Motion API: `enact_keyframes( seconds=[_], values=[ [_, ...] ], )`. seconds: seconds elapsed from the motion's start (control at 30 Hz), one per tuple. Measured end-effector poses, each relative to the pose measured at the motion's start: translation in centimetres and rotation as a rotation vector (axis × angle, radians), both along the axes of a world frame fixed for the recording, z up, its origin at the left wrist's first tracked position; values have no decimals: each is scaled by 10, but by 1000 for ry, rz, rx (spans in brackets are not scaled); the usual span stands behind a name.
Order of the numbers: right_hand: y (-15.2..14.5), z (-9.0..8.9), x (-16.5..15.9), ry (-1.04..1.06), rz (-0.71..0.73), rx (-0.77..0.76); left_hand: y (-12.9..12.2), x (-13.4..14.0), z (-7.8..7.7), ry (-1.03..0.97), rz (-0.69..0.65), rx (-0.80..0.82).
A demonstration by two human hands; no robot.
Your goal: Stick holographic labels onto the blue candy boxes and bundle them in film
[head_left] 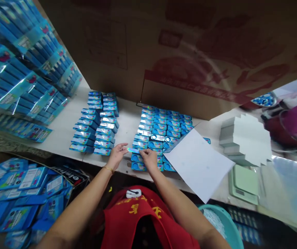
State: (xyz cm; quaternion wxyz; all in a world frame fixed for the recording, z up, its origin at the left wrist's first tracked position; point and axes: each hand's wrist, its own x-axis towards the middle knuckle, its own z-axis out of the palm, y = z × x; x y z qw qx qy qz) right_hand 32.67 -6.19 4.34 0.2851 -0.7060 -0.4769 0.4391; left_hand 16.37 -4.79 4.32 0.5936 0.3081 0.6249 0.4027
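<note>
A short, shiny, rainbow-glinting strip (133,150) stretches between my two hands over the front rows of small blue boxes. My left hand (115,156) pinches its left end with thumb and fingers, just right of the stacked blue boxes (103,144). At the other end, my right hand (149,159) grips the strip with bent fingers, close above the blue boxes with round cut-outs (139,166). Parts of those boxes are hidden under my right hand. Whether the strip touches a box, I cannot tell.
A large carton (117,52) rises behind the rows. A white sheet (200,166) overlaps boxes at right, near stacked white cards (252,141) and a pale green scale (244,183). Wrapped blue packs (29,69) stand left; a carton of blue boxes (21,183) sits below. A teal basin (232,221) is lower right.
</note>
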Motion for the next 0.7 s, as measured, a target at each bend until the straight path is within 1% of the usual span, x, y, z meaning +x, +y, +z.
enact_keyframes(
  seconds=[0.17,0.3,0.37,0.43,0.47,0.53,0.6,0.63,0.7],
  values=[
    [3,0,-3,-206,74,8,5,-1,-18,28,-68,20],
    [4,5,-7,-438,175,-15,3,4,-32,30,-135,43],
    [2,9,-6,-571,232,-32,1,5,-38,62,-172,64],
    [-1,13,-3,-704,303,-25,1,5,-41,155,-208,88],
    [-4,15,-1,-759,362,-4,1,4,-42,229,-232,104],
    [-8,15,3,-828,533,61,1,2,-42,404,-305,170],
    [-12,14,4,-864,701,101,-2,-1,-41,555,-428,281],
    [-14,14,4,-878,759,99,-4,-2,-40,608,-504,336],
    [-15,17,5,-887,815,62,-9,-3,-37,684,-622,403]
  ],
)
